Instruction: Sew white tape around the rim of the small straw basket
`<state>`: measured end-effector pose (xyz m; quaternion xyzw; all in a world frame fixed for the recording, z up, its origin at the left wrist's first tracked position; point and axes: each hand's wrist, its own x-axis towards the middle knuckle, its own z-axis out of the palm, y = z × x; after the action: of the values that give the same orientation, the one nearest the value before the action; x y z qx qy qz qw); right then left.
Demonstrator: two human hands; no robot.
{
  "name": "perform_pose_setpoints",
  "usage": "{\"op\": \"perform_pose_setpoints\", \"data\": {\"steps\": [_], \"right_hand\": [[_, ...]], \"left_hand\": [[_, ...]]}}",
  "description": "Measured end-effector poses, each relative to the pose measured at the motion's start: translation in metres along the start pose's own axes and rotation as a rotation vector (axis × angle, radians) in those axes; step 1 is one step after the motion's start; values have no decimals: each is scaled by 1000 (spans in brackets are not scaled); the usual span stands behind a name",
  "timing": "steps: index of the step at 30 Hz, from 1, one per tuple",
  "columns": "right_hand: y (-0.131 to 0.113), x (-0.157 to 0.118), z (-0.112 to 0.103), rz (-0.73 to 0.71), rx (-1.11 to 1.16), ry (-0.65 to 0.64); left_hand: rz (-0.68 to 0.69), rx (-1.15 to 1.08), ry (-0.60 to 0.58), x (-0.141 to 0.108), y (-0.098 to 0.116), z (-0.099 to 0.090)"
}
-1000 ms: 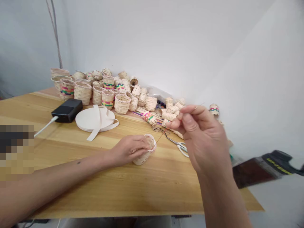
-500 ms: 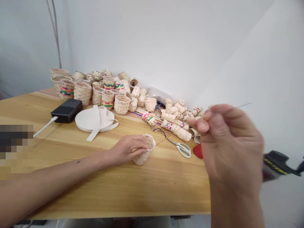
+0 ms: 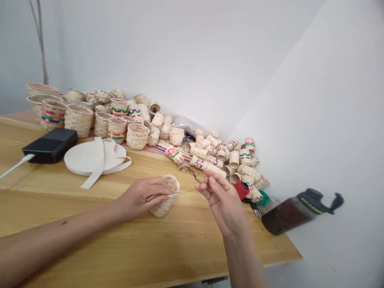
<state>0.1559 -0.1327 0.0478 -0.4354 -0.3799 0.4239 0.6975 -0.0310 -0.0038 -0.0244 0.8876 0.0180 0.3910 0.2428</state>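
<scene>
My left hand [image 3: 148, 195] pinches the rim of a small woven basket [image 3: 163, 206], which stands tilted on the wooden table. A white band [image 3: 173, 179] runs round the basket's mouth. From the rim a thin red thread [image 3: 187, 191] goes slackly to the right. My right hand [image 3: 220, 196] is raised to the right of the basket, its thumb and fingertips pressed together at the thread's other end. Whether a needle is in those fingers is too small to tell.
Many woven baskets [image 3: 137, 136] are heaped along the wall. A roll of white ribbon [image 3: 81, 158] and a black box with a cable [image 3: 51, 145] lie left. Glasses [image 3: 187, 170], a red spool [image 3: 241, 189] and a dark bottle [image 3: 289, 214] are at right.
My right hand has come down and left, nearer the basket, and the thread has gone from taut to slack. The needle that stuck out past my right hand no longer shows. The view has shifted right.
</scene>
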Motion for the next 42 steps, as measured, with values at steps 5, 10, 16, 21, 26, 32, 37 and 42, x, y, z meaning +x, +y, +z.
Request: {"op": "perform_pose_setpoints", "data": {"steps": [5,10,16,21,26,32,37,42], "right_hand": [[18,8,-4,101,37,-3],[24,13,-6,112,-61,-5],[19,15,-14,-25,-251,82],[15,14,-18,-32,-204,137],[7,13,-19,-90,-166,218],[-3,10,-32,-175,-175,327],[-6,9,-43,-217,-241,378],[1,8,-45,-218,-294,366]], "left_hand": [[4,-1,19,1,1,1],[-1,106,146,0,-1,1],[-31,321,251,-3,-14,-3],[-40,344,234,-5,-20,-2],[-53,347,230,-5,-21,-2],[-74,346,219,-4,-19,-4],[-103,365,217,-6,-19,-4],[-164,362,202,-6,-18,-5]]}}
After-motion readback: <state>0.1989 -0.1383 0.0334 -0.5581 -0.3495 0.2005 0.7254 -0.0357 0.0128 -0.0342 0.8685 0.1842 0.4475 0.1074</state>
